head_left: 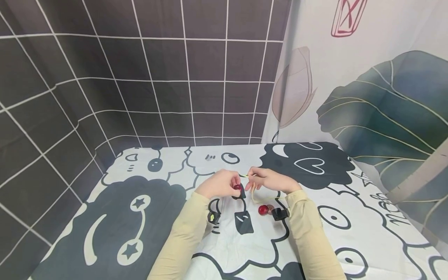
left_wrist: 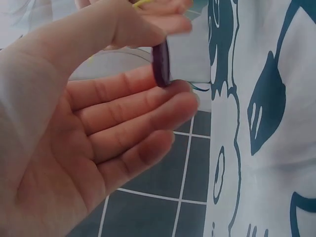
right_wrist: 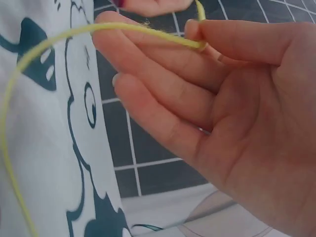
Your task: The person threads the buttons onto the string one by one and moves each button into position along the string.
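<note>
My left hand (head_left: 221, 184) pinches a small dark red disc (left_wrist: 161, 64) between thumb and index finger. The left wrist view catches the disc edge-on, and the other fingers extend below it. My right hand (head_left: 271, 179) pinches a yellow string (right_wrist: 79, 30) between thumb and index finger, close to the left hand. A short piece of string sticks up past the right fingertips, and the longer part loops down toward the cloth. Below the right hand, on the cloth, lie a red ball-like piece (head_left: 263, 210) and a brownish round piece (head_left: 270, 208), side by side.
A white cloth (head_left: 245, 249) printed with dark cartoon shapes covers the table. Dark grid-patterned fabric (head_left: 206, 93) hangs behind and to the left, and a leaf-printed curtain (head_left: 385, 109) hangs at the right. Small black cameras (head_left: 280, 214) are worn at both wrists.
</note>
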The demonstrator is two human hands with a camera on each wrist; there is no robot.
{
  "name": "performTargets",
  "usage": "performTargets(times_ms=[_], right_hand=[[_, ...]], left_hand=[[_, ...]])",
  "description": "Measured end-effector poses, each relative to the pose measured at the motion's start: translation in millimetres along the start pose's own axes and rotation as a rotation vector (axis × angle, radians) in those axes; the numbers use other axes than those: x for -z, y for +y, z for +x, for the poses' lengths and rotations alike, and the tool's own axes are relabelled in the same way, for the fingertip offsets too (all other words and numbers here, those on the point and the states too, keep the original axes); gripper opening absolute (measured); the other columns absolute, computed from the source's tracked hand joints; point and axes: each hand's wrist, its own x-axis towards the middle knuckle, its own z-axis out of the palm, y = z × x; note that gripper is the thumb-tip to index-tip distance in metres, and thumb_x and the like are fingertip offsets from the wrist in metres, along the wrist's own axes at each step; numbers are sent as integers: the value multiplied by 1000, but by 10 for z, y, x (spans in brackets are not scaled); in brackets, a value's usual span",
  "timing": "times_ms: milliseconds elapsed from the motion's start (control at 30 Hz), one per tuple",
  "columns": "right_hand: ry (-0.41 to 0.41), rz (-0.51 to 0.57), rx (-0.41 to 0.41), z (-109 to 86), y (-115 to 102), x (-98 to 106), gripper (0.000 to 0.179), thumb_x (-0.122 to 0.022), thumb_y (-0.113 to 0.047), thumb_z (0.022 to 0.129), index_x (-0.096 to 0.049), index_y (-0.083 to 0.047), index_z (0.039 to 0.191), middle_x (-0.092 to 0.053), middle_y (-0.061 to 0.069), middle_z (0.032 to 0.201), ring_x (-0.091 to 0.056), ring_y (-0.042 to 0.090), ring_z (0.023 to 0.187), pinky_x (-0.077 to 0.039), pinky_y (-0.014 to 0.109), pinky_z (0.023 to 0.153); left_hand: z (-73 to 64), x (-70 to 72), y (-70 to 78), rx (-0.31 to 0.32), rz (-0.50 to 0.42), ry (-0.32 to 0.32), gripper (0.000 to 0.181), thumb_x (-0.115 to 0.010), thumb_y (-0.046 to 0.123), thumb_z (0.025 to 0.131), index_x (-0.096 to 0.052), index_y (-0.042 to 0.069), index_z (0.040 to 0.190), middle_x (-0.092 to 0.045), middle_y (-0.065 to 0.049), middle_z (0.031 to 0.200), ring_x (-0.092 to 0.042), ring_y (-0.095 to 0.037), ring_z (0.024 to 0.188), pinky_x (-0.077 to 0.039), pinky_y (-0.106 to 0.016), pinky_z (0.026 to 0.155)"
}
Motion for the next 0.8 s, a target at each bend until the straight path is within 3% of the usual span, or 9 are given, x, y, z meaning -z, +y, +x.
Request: performTargets(times_ms=[133, 567, 800], right_hand=[[0, 27, 11, 8, -35, -1, 17, -41, -15, 103, -47, -1, 96, -70, 26, 104, -70, 22, 92, -53, 40, 81], [49, 30, 50, -6, -72, 36, 17, -44, -18, 102, -50, -3, 96, -71, 23, 105, -68, 30, 95, -51, 35, 82], [62, -13, 89, -18, -69, 23, 16, -49, -16, 99, -57, -5, 91, -71, 10, 82, -67, 21, 77, -49, 31, 76]], left_hand=[[6, 22, 12, -12, -9, 17, 19, -72, 14, 74, -63, 10, 90, -67, 1, 76, -57, -4, 67, -46, -19, 65], [10, 72, 30, -78, -64, 85, 28, -68, 9, 75, -67, 6, 102, -73, -6, 86, -66, -11, 78, -50, -17, 71], [-34, 109, -28, -106, -138, 126, 32, -67, 7, 77, -65, 3, 109, -74, -7, 92, -70, -21, 88, -53, -26, 80]])
